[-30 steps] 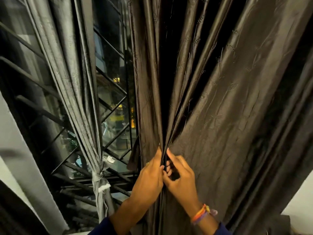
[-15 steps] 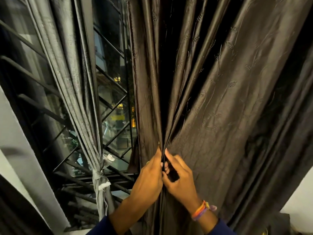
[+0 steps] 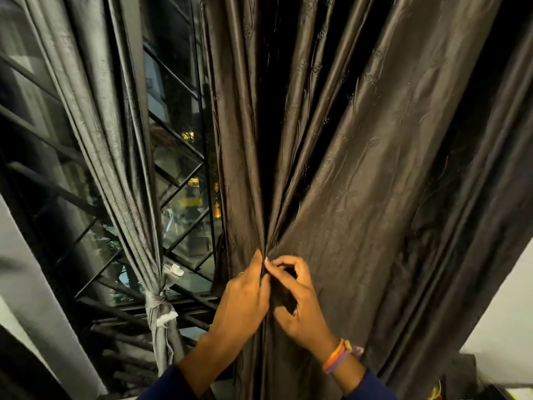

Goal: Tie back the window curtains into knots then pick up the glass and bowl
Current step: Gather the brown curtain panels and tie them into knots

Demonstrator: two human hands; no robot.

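Fingers (image 3: 284, 262) of both hands pinch the dark curtain's (image 3: 360, 197) gathered folds.

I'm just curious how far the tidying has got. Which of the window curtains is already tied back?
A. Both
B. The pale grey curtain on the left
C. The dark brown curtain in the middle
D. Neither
B: the pale grey curtain is cinched into a knot low down, while the dark brown curtain hangs loose, its folds only gathered by the left hand and right hand.
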